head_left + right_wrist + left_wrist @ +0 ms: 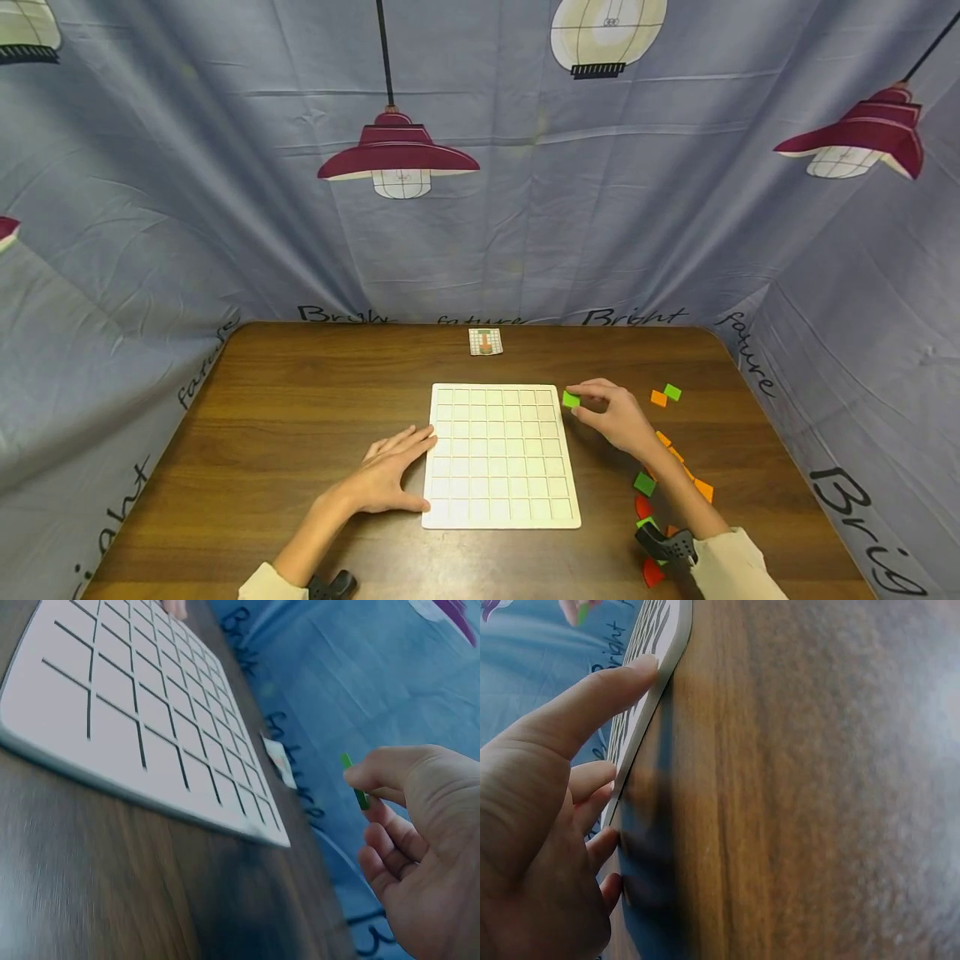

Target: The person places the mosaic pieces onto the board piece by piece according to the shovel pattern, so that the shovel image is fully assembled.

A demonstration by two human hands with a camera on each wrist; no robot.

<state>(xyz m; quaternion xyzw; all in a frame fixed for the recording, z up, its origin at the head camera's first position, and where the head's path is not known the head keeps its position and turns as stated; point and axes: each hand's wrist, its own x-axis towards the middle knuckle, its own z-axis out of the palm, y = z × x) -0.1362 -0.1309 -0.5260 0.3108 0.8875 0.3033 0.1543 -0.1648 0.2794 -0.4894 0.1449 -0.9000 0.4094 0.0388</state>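
My right hand pinches a light green square tile between thumb and fingertips, just off the far right corner of the white grid board. In the right wrist view the tile shows edge-on, held above the table. My left hand rests at the board's left side, its fingers spread and the thumb and fingertips touching the edge. The left wrist view shows that thumb lying on the board's rim. No pieces lie on the squares of the board.
A small pattern card lies beyond the board near the table's back edge. Orange tiles, a light green tile, a dark green tile and red pieces are scattered at the right, some partly hidden beneath the right forearm.
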